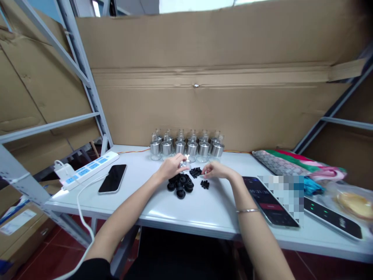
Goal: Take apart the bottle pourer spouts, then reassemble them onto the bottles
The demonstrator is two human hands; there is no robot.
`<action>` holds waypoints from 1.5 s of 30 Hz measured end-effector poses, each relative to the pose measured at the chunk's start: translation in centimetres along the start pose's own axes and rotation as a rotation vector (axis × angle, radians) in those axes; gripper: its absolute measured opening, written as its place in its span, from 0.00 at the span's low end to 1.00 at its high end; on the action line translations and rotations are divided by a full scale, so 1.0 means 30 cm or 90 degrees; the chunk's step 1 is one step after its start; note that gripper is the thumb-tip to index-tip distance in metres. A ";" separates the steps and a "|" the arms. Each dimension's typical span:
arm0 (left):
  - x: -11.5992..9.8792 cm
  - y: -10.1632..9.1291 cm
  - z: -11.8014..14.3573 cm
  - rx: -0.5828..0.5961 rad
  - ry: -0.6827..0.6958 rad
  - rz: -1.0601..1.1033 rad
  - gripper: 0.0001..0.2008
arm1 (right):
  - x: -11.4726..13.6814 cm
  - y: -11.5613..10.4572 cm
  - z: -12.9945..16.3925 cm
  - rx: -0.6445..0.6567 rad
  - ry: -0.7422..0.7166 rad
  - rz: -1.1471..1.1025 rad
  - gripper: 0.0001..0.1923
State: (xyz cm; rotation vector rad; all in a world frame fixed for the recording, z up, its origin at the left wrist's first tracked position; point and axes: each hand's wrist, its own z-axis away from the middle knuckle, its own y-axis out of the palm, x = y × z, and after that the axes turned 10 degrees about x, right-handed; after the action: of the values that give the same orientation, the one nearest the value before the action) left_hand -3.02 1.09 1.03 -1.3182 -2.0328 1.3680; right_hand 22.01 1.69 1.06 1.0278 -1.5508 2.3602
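Left hand (pixel 171 166) curled round small clear glass bottle (pixel 184 164) w/ metal collar, just above bench (pixel 140 202). Right hand (pixel 216 170) pinching tiny black part (pixel 204 171), fingers together. Black caps (pixel 180 184) piled btwn hands; small black bits (pixel 204 184) beside. Row of bottles (pixel 186 147) behind, by cardboard (pixel 221 101). Phone (pixel 112 178) far left.

Pixelated patch (pixel 281 190) over phone, small piece in left hand (pixel 171 166) unclear
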 end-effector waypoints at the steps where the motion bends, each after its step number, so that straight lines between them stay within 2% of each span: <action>1: -0.003 0.001 0.000 0.002 0.004 0.001 0.16 | -0.006 0.001 0.000 0.003 0.011 -0.003 0.10; 6: -0.014 -0.005 0.002 0.004 -0.005 0.006 0.16 | 0.010 0.021 -0.004 0.038 0.023 -0.068 0.12; 10: -0.011 -0.006 0.003 0.005 -0.029 -0.001 0.15 | 0.024 0.029 0.001 0.041 0.023 -0.089 0.09; 18: -0.018 0.004 0.002 -0.006 -0.057 -0.015 0.15 | 0.009 0.060 -0.025 0.077 0.026 -0.177 0.07; 25: -0.015 0.016 -0.006 -0.009 -0.080 -0.027 0.15 | -0.019 0.073 -0.059 0.032 0.033 -0.178 0.05; 31: -0.029 0.009 -0.002 -0.017 -0.056 -0.036 0.12 | -0.017 0.072 -0.067 0.020 0.048 -0.164 0.05; 36: -0.035 0.002 -0.004 -0.029 -0.025 -0.029 0.14 | 0.007 0.063 -0.049 0.030 0.053 -0.133 0.06; 41: -0.035 0.004 -0.001 -0.037 0.010 -0.037 0.14 | 0.020 0.053 -0.029 0.029 0.020 -0.102 0.09; 45: -0.034 0.006 0.001 -0.060 0.023 -0.040 0.13 | 0.024 0.049 -0.019 0.060 0.006 -0.123 0.11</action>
State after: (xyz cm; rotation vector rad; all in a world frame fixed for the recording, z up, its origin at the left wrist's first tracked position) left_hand -2.45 0.23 1.06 -1.2971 -2.1193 1.2260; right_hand 20.53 1.33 0.23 1.1298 -1.2840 2.3195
